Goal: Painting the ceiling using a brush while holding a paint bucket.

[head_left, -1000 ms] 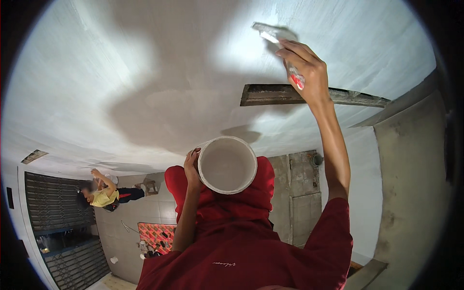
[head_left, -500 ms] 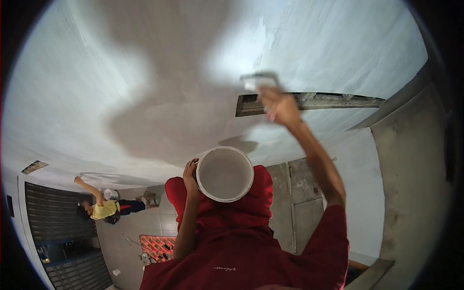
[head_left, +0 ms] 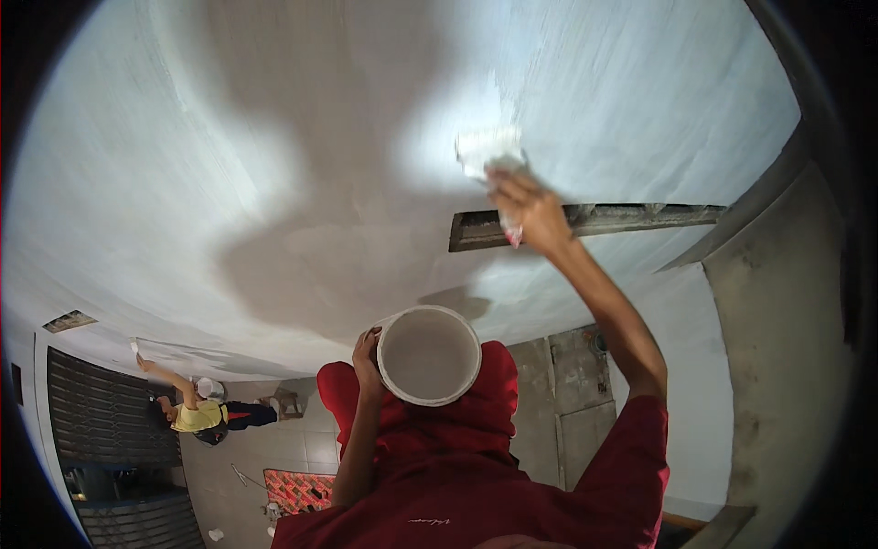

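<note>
My right hand (head_left: 532,212) is closed round the handle of a wide paintbrush (head_left: 488,149). The brush's white bristles lie against the pale wall (head_left: 622,101), just above a long recessed slot (head_left: 640,218). With my left hand (head_left: 367,359) I grip the left side of a round white bucket (head_left: 429,401), the fingers at its rim. The bucket stands over my red-clad legs, its mouth facing up. Its inside looks pale grey, and I cannot tell how much paint it holds.
At the far left a person in a yellow top (head_left: 199,418) reaches up to the same wall, beside another white bucket (head_left: 210,388) and a small stool (head_left: 289,403). Below lies an orange patterned mat (head_left: 297,491) on the tiled floor. A dark slatted shutter (head_left: 110,403) stands at left.
The brush has turned from a blurred, narrow edge to its broad face on the wall. My right hand is a little lower in view. The bucket and the scene have shifted slightly downward.
</note>
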Demonstrator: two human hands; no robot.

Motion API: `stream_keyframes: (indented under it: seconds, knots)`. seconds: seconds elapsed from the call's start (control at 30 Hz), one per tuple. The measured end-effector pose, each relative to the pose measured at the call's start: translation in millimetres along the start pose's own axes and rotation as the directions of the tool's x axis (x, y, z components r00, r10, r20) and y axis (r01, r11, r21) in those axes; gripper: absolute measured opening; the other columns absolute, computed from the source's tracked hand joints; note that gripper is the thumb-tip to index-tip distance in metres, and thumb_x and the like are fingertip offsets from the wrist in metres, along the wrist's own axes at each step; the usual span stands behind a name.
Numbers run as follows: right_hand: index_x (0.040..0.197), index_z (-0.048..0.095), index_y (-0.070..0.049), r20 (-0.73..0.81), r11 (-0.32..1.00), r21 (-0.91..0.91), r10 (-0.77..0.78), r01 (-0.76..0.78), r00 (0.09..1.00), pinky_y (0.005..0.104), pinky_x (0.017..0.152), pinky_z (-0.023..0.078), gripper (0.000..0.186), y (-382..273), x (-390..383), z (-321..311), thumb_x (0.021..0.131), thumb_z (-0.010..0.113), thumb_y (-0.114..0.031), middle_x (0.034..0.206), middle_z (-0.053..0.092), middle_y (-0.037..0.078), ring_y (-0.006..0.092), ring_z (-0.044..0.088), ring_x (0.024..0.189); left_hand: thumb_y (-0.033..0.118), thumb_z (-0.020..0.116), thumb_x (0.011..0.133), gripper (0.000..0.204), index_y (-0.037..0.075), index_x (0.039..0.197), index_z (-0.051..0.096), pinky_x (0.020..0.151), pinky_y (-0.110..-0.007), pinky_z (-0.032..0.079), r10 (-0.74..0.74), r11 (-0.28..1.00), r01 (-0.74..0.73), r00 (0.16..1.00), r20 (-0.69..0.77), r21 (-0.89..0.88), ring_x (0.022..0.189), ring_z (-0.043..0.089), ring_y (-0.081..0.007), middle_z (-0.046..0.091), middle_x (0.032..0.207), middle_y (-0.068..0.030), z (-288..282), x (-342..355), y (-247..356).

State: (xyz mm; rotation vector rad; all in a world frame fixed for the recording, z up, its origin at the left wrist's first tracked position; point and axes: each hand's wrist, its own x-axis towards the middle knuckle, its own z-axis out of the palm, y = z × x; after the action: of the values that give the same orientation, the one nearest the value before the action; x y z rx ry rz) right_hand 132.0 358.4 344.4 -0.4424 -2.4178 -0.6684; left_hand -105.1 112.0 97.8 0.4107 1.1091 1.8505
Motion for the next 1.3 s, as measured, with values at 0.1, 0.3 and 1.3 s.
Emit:
stream_keyframes:
  seconds: [0.1,0.3,1.3]
  knots:
    - [0.095,0.067,-0.008,0.117,0.982,0.166,0.067,-0.086,0.991,0.0355,0.091,0.052,0.025,-4.0,-5.9,-5.9,0.070,0.063,-0.002,0.122,0.060,0.006,0.0247,0.057,0.113,0.022,0.045,0.093,0.032,-0.003,0.112,0.054,0.084,-0.033,0.048,0.009,1.000,-0.010,1.000,0.011,0.020,0.093,0.061,-0.0207,0.062,0.101,-0.0121,-1.2,-3.3,-0.3]
    - [0.094,0.067,-0.003,-0.212,0.987,0.152,0.082,-0.050,0.974,0.0301,0.079,0.054,0.024,70.3,122.4,-130.2,0.072,0.063,0.004,0.102,0.068,0.012,0.0266,0.067,0.090,0.023,0.046,0.092,0.034,-0.003,0.112,0.054,0.085,-0.034,0.048,-0.038,0.999,0.038,0.999,-0.015,0.020,0.095,0.060,-0.0221,0.061,0.102,-0.0124,-2.5,-2.3,6.7]
    - [0.073,0.067,0.001,-0.397,0.960,-0.084,-0.279,0.267,0.875,0.0306,0.055,0.052,0.023,121.1,266.3,-296.4,0.066,0.047,0.008,0.075,0.069,0.015,0.0230,0.064,0.059,0.019,0.048,0.089,0.031,-0.004,0.109,0.053,0.083,-0.034,0.048,-0.012,0.999,0.012,1.000,0.001,-0.049,0.093,0.061,-0.0227,0.063,0.099,-0.0136,8.4,0.0,8.8]
